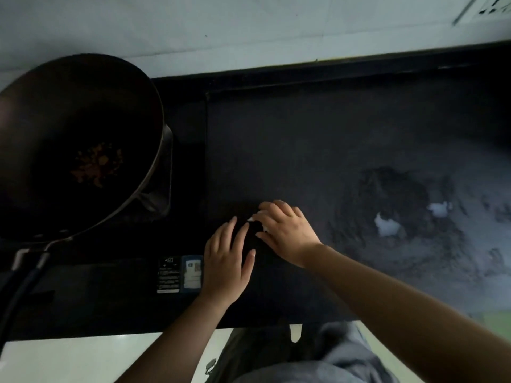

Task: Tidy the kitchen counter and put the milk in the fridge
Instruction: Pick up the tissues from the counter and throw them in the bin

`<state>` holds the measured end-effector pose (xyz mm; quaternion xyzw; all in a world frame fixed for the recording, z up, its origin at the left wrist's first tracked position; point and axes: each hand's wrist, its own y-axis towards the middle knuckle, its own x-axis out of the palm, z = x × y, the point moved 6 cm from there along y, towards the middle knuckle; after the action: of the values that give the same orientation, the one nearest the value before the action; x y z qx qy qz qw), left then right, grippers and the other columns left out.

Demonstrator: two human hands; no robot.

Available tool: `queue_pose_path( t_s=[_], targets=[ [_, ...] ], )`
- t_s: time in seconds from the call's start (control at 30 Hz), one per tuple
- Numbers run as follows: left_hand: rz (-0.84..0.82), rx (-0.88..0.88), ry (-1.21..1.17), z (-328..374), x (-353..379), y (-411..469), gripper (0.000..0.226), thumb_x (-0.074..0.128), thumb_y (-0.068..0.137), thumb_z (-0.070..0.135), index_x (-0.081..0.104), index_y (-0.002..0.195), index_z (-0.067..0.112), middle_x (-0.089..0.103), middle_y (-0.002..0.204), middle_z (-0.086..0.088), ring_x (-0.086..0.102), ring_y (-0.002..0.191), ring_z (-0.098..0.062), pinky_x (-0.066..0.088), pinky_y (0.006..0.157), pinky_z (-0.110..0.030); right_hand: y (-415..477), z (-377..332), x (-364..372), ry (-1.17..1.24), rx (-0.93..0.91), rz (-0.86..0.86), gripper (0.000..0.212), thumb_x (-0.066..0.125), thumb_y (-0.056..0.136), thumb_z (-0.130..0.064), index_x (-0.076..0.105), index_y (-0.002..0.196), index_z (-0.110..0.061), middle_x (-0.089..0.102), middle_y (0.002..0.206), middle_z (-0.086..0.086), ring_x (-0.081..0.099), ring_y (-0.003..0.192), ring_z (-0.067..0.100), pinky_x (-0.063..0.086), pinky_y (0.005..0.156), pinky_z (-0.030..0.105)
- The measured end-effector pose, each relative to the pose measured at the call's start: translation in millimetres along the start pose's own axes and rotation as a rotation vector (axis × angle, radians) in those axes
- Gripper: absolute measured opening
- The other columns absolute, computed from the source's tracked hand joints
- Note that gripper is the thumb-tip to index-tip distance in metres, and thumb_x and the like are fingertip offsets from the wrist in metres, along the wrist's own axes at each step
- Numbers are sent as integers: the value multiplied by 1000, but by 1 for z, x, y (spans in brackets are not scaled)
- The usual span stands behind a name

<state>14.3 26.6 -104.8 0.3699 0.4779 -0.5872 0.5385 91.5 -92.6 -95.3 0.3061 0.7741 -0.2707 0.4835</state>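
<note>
Both hands rest on the dark kitchen counter (304, 139) near its front edge. My left hand (225, 261) lies flat with fingers spread, holding nothing. My right hand (284, 230) is just to its right, fingers curled down over a small white scrap (252, 219) that peeks out by its fingertips. Most of that scrap is hidden under the hand, so I cannot tell what it is. Two white crumpled bits (387, 226) (439, 208) lie farther right on the counter. No milk or fridge is in view.
A large dark wok (69, 128) with brown food residue sits on the stove at left, its long handle (19, 288) pointing toward me. A stove control label (179, 275) is beside my left hand. A pale tiled wall (249, 31) runs behind the counter.
</note>
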Motion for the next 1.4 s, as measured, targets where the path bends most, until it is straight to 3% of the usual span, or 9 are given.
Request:
queue_pose_path(
  t_s=[0.23, 0.37, 0.63, 0.77, 0.93, 1.07, 1.2, 1.3, 1.4],
  targets=[
    [0, -5, -8, 0, 0, 0, 54, 35, 89, 43, 42, 136, 18, 40, 145, -9, 37, 130, -28, 32, 103, -44, -23, 10, -8, 52, 131, 150, 35, 41, 91, -40, 64, 91, -15, 59, 96, 7, 57, 80, 24, 51, 46, 34],
    [-36, 8, -35, 2, -2, 1, 54, 37, 87, 43, 44, 134, 18, 41, 144, -12, 38, 129, -30, 34, 101, -47, -35, 21, -23, 214, 249, 213, 20, 58, 89, -30, 64, 89, -10, 57, 92, 8, 58, 81, 28, 48, 57, 35],
    [-130, 187, -170, 59, -20, -6, 58, 31, 86, 49, 51, 125, 11, 52, 132, -9, 46, 123, -28, 38, 100, -42, -127, 30, -53, 389, 502, 344, 19, 58, 88, -35, 63, 93, -17, 58, 95, -1, 55, 80, 17, 45, 66, 30],
    [-260, 284, -347, 129, -15, -38, 39, 46, 93, 32, 49, 127, 14, 51, 130, -3, 45, 123, -20, 35, 102, -33, -223, 33, -58, 498, 686, 499, 13, 63, 84, -27, 63, 83, -15, 58, 83, -4, 52, 74, 12, 41, 66, 25],
    [-457, 545, -320, 231, 6, -111, 50, 42, 83, 43, 53, 123, 16, 55, 121, 2, 50, 113, -12, 34, 94, -22, -385, 20, -42, 641, 937, 621, 10, 63, 85, -28, 63, 80, -19, 58, 74, -10, 50, 65, 5, 33, 58, 8],
    [-566, 767, -297, 318, 31, -192, 34, 49, 91, 33, 54, 121, 19, 54, 118, 8, 50, 112, -10, 35, 93, -23, -530, -5, -14, 735, 1206, 845, 12, 66, 82, -32, 68, 80, -20, 60, 72, -12, 54, 64, 1, 39, 60, 14],
    [-718, 955, -300, 409, 70, -292, 26, 50, 92, 24, 55, 118, 23, 57, 116, 7, 52, 108, -8, 35, 88, -22, -675, -48, 21, 729, 1523, 1042, 26, 66, 82, -39, 68, 67, -18, 62, 63, -10, 53, 57, -2, 34, 55, 8],
    [-842, 1160, -275, 473, 97, -377, 23, 52, 91, 26, 57, 114, 23, 58, 111, 7, 55, 104, -10, 41, 88, -26, -766, -99, 44, 668, 1740, 1161, 34, 66, 82, -39, 65, 57, -16, 59, 57, -5, 49, 52, 0, 33, 52, 10],
    [-969, 1409, -171, 522, 117, -467, 25, 51, 92, 24, 56, 117, 20, 58, 113, 7, 54, 104, -7, 37, 88, -20, -835, -158, 70, 626, 1947, 1370, 35, 69, 80, -37, 57, 52, -20, 58, 55, -8, 49, 52, 2, 34, 53, 12]
  ],
)
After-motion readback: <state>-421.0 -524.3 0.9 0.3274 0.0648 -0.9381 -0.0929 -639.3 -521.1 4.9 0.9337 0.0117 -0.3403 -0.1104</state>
